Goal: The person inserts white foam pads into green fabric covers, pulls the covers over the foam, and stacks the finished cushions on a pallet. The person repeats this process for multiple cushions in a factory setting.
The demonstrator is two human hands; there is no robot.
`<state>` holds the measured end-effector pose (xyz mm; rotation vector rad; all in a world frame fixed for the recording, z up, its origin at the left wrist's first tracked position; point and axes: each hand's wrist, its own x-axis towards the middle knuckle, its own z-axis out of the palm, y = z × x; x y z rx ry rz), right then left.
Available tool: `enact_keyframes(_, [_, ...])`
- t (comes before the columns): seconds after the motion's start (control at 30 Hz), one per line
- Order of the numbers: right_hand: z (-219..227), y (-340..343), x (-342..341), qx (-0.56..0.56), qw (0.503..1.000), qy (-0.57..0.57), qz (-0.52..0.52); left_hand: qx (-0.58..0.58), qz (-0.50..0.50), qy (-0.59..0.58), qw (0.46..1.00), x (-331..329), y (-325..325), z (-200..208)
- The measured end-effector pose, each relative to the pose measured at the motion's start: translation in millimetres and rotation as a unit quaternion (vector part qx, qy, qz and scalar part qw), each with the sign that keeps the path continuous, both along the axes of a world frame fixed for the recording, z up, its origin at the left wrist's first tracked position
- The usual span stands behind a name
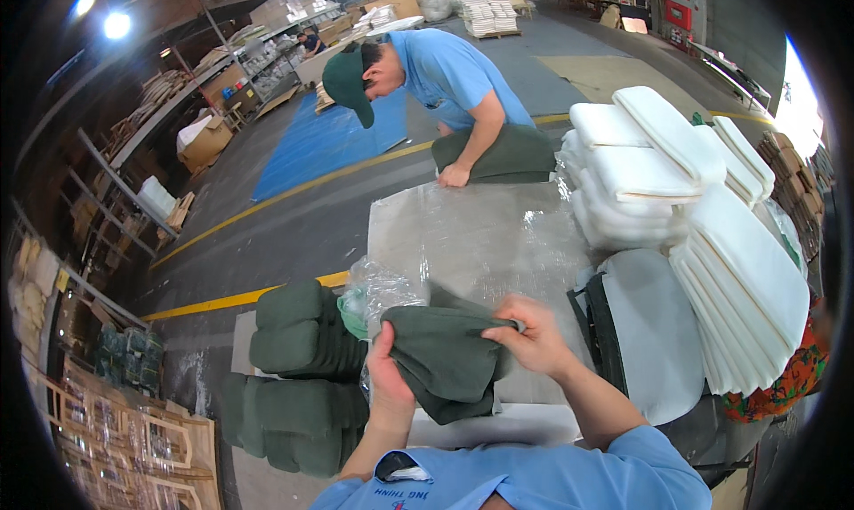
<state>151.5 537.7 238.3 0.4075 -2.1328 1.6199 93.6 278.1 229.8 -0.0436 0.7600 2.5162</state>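
L hand (389, 376) clamped on green cover (445, 359) from below-left | R hand (532, 336) pinching cover's top-right edge | cover held over plastic sheet (480, 234) on table, by plastic bag (378, 292) | green cushions (298, 368) stacked left | white foam pads (676, 163) right | co-worker (445, 74) bent over far end

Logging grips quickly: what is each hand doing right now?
Left hand: closed on the dark green cushion cover.
Right hand: closed, pinching the cover's top edge.
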Motion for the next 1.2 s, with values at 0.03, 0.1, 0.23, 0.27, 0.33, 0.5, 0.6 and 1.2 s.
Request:
enact_keyframes(0.03, [-0.9, 3.6, 2.1, 0.012, 1.0, 0.01, -0.01, 0.032, -0.002, -0.005, 0.999, -2.7, -7.9, 0.9])
enact_keyframes(0.1, [-9.1, 5.3, 2.7, -0.042, 0.999, -0.009, -0.008, 0.047, 0.014, 0.019, 0.999, -0.8, -12.2, -0.3])
enact_keyframes(0.23, [-18.4, 3.9, -7.5, -0.06, 0.997, -0.034, -0.041, 0.082, -0.021, 0.068, 0.994, -1.7, -17.4, 6.1])
enact_keyframes(0.27, [-20.2, 3.0, -10.8, -0.055, 0.996, -0.043, -0.054, 0.078, -0.031, 0.082, 0.993, -3.0, -22.0, 5.5])
enact_keyframes(0.33, [-18.4, 13.1, -20.2, -0.02, 0.997, -0.009, -0.075, 0.03, -0.062, 0.123, 0.99, -9.8, -26.7, 10.4])
enact_keyframes(0.5, [25.2, 8.3, -28.7, -0.127, 0.982, -0.076, -0.114, -0.229, -0.022, 0.215, 0.949, -48.5, -40.7, 29.5])
enact_keyframes(0.6, [46.5, -1.6, -42.0, -0.103, 0.98, -0.034, -0.166, -0.353, 0.038, 0.194, 0.914, -76.1, -47.3, 20.8])
enact_keyframes(1.2, [40.2, 55.1, 69.2, -0.372, 0.918, -0.077, -0.113, -0.509, 0.189, 0.271, 0.795, -88.2, 38.8, -64.9])
